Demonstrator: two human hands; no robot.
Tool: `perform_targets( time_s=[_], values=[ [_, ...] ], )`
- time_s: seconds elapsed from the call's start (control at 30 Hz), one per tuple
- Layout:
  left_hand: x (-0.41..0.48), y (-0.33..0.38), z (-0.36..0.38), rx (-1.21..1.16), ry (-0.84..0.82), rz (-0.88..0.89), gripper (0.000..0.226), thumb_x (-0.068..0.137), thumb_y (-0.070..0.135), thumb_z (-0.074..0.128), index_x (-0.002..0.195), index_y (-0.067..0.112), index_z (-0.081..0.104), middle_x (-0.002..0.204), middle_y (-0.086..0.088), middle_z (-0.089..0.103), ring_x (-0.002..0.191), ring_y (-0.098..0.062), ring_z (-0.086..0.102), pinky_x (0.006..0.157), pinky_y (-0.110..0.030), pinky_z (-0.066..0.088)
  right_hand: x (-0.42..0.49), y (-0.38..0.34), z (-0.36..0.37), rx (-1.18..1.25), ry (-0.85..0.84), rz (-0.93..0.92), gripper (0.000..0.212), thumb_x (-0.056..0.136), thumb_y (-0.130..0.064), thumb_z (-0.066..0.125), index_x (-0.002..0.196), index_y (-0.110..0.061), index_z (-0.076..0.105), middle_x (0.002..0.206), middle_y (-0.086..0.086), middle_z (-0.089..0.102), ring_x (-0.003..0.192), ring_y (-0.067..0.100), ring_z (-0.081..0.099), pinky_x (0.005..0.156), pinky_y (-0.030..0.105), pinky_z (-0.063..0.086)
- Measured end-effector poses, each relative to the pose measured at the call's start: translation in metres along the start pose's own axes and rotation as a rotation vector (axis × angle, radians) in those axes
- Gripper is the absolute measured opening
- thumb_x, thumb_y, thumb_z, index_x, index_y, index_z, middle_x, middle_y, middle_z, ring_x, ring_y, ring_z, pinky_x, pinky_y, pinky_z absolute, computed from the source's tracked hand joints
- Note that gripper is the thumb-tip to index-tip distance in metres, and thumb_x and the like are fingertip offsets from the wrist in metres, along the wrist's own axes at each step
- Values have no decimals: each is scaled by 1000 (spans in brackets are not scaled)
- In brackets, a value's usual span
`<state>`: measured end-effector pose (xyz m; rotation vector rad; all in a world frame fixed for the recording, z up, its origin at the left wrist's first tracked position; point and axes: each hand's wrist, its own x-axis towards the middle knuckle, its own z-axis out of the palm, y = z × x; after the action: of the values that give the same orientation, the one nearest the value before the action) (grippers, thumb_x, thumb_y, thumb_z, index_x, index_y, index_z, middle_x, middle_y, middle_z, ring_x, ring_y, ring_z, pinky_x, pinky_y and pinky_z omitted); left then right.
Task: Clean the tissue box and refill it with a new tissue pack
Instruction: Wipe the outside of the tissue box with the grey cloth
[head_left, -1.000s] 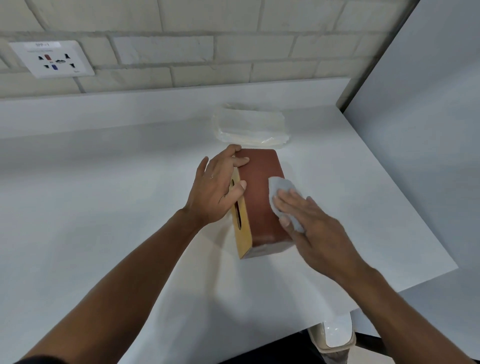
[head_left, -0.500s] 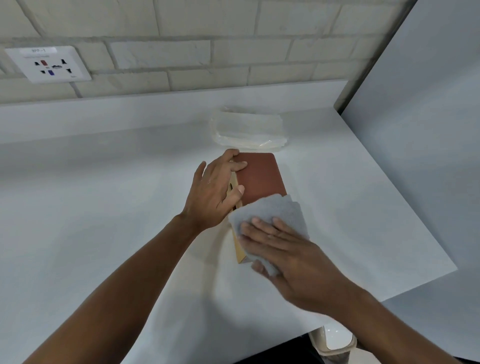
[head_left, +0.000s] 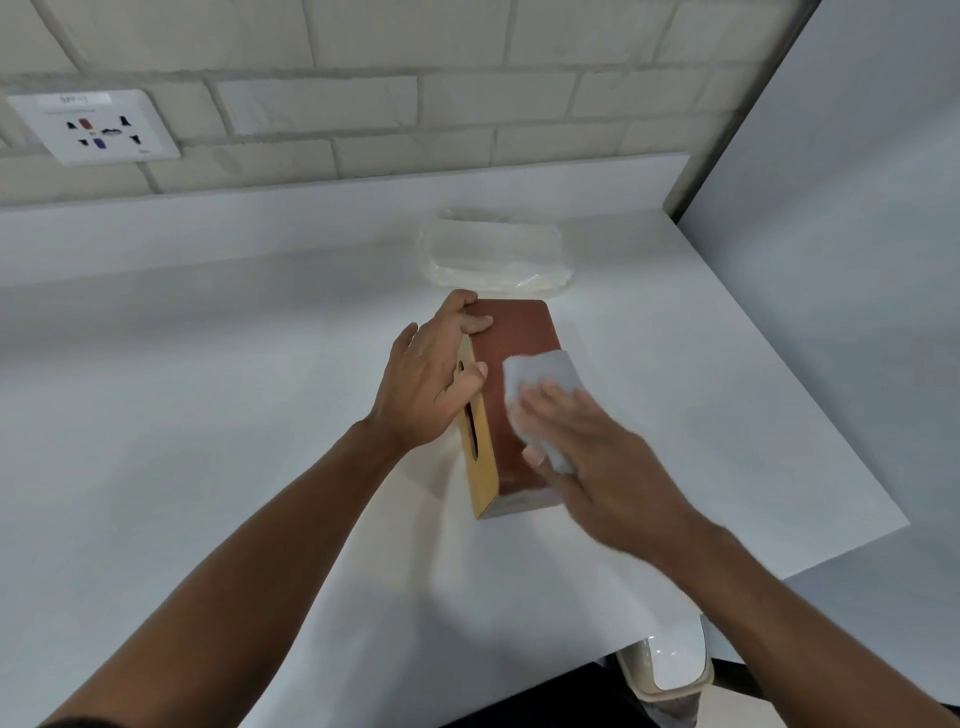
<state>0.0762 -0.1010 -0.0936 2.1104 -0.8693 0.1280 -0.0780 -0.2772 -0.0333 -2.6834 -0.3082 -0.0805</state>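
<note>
Left hand (head_left: 428, 382) grips the reddish-brown rectangular tissue box (head_left: 511, 387), fingers curled over its edge; right hand (head_left: 597, 457) presses a pale cloth (head_left: 543, 379) flat-fingered against its upturned side.

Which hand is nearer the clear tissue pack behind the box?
Left. The left hand grips the tissue box at its far end, just short of the tissue pack; the right hand presses the cloth nearer the person.

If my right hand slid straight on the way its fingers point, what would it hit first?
Your right hand would probably meet the left hand, which grips the tissue box beyond the cloth; depth is unclear.
</note>
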Motion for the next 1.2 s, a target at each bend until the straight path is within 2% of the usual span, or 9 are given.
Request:
perform_targets(
  time_s=[0.07, 0.23, 0.4, 0.57, 0.73, 0.87, 0.93, 1.03, 1.2],
  values=[
    [0, -1, 0, 10, 3, 5, 51, 89, 33, 47, 132, 9, 57, 157, -2, 44, 96, -12, 58, 97, -48, 44, -15, -1, 5, -15, -76, -146, 46, 102, -26, 50, 147, -20, 45, 156, -6, 37, 148, 7, 24, 123, 33, 16],
    [0, 0, 0, -14, 14, 3, 51, 90, 36, 46, 132, 9, 58, 157, -3, 45, 88, 1, 48, 98, -45, 43, -2, 19, -14, 77, 54, 147, 45, 104, -37, 39, 144, -21, 49, 154, -7, 40, 147, 8, 27, 123, 37, 18],
    [0, 0, -1, -7, -11, 9, 52, 89, 35, 46, 132, 7, 59, 157, -5, 46, 108, -19, 61, 97, -46, 44, -21, -2, 7, -5, -64, -151, 45, 102, -26, 51, 146, -19, 47, 156, -6, 38, 147, 6, 25, 123, 32, 16],
    [-1, 0, 0, -19, -10, -4, 51, 90, 35, 46, 131, 8, 58, 156, -3, 45, 102, -17, 62, 99, -51, 45, 5, 14, -8, 62, 48, 134, 48, 102, -40, 38, 145, -21, 49, 154, -7, 40, 147, 5, 23, 121, 39, 21],
    [0, -2, -1, -8, -16, 13, 50, 89, 33, 47, 131, 7, 58, 156, -5, 46, 116, -22, 62, 98, -52, 45, -11, 2, 7, 19, -60, -159, 44, 102, -22, 52, 146, -20, 47, 155, -7, 40, 147, 5, 24, 123, 33, 17],
    [0, 0, -1, -19, -18, 7, 51, 90, 34, 46, 131, 6, 59, 156, -7, 46, 106, -21, 63, 97, -47, 45, 8, 15, -8, 100, 61, 124, 46, 103, -38, 38, 144, -21, 50, 153, -7, 41, 147, 4, 25, 121, 39, 22],
    [0, 2, -1, -16, -17, 8, 51, 90, 33, 46, 130, 5, 59, 156, -7, 47, 94, -19, 61, 95, -46, 45, 4, 5, 0, 34, 37, 13, 44, 104, -32, 42, 145, -17, 49, 153, -2, 42, 147, 9, 27, 121, 39, 23],
    [0, 2, -1, -20, -22, 6, 51, 88, 32, 46, 130, 5, 59, 155, -7, 47, 102, -18, 61, 95, -47, 45, -14, 6, 9, 10, -43, -182, 44, 102, -20, 53, 146, -18, 48, 154, -4, 41, 146, 7, 28, 122, 35, 20],
    [0, 4, -3, -25, -32, -13, 52, 88, 33, 45, 132, 7, 59, 157, -4, 45, 117, -21, 60, 101, -48, 43, -3, 21, -12, 67, 60, 111, 42, 103, -30, 45, 142, -17, 52, 151, -3, 44, 144, 9, 34, 122, 38, 23]
  ],
)
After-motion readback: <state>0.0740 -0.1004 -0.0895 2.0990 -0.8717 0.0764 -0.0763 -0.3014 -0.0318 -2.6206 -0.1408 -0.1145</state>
